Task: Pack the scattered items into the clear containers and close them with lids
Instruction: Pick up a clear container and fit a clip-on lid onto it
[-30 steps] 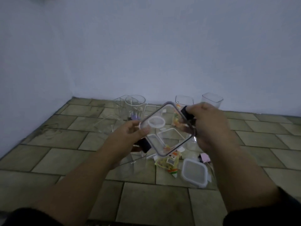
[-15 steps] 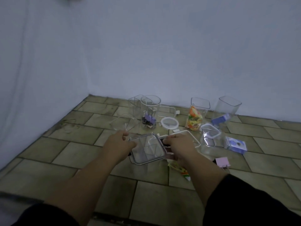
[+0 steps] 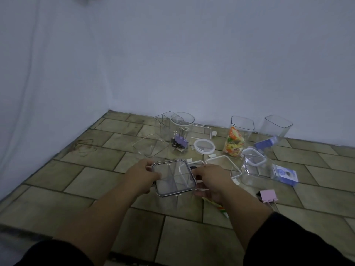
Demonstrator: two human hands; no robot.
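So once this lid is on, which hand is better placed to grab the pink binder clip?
Right. The right hand holds the lid on the side nearer the pink binder clip, which lies on the floor to its right. The left hand would have to cross over.

Lid (image 3: 173,177) on container btwn left hand (image 3: 142,174) & right hand (image 3: 212,181). Behind: round jar (image 3: 181,135) w/ clips in it, ring lid (image 3: 204,146) to its right, then candy jar (image 3: 237,139). Clip (image 3: 268,195) far right on floor (image 3: 57,181).

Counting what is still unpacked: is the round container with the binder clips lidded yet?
No, open. The round container shows a bare rim, and a round lid lies on the floor beside it.
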